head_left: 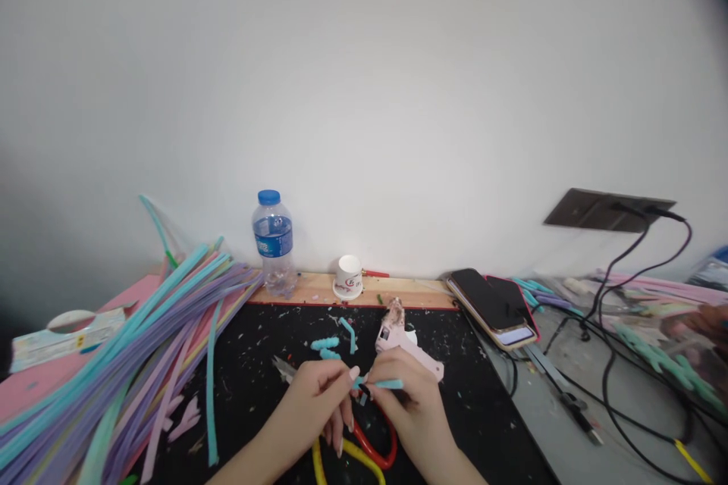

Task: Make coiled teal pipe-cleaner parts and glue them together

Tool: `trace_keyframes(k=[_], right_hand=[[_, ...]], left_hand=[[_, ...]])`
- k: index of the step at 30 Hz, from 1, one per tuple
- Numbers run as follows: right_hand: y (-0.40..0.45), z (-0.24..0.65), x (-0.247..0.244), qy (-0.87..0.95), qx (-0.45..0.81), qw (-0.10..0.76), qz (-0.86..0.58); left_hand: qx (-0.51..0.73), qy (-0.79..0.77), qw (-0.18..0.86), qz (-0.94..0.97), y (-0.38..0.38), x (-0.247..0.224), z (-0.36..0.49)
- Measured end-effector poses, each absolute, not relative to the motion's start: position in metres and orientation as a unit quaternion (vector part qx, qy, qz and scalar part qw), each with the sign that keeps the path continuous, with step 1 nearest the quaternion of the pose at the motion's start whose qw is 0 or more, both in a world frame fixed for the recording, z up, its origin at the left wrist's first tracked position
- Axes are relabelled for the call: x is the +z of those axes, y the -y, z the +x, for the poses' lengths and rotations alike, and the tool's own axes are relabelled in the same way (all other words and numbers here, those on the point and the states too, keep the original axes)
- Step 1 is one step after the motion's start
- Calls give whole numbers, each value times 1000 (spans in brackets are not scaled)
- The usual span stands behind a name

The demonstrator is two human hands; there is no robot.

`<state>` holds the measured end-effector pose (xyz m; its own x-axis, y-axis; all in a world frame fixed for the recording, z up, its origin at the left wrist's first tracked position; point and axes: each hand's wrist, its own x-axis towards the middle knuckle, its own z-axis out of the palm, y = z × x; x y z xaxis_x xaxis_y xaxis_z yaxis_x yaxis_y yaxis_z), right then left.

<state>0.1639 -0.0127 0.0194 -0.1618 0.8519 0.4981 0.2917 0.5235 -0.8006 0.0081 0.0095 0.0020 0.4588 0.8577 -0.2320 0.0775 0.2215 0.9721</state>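
Observation:
My left hand (323,397) and my right hand (410,398) meet low in the middle of the head view, fingertips pinched together. Both grip a short light-blue pipe cleaner (390,384), whose free end sticks out to the right past my right fingers. Beneath the hands lie scissors or pliers with red and yellow handles (384,458), partly hidden. Just beyond are a coiled blue pipe cleaner (324,344) and a bent blue piece (349,333). A pink glue gun (413,358) rests behind my right hand.
Pipe cleaners (142,364) in many pastel colours heap at left. A water bottle (274,242) and paper cup (349,277) stand by the wall. Right of the black mat (483,424) are phones (494,303) and cables (608,379). Another person's hand (713,318) shows at far right.

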Motion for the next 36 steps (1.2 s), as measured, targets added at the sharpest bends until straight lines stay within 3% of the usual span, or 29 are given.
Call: trace_keyframes(k=[15, 23, 29, 36], right_hand=[[4, 165, 10, 644, 370, 517, -425], [1, 163, 6, 553, 481, 529, -428], [-2, 166, -1, 482, 569, 478, -464], [-2, 166, 6, 479, 589, 462, -458]], left_hand=[[322, -406, 659, 546, -10, 5, 10], [321, -387, 582, 639, -6, 4, 6], [314, -361, 510, 715, -4, 12, 4], [292, -371, 485, 736, -3, 11, 2]])
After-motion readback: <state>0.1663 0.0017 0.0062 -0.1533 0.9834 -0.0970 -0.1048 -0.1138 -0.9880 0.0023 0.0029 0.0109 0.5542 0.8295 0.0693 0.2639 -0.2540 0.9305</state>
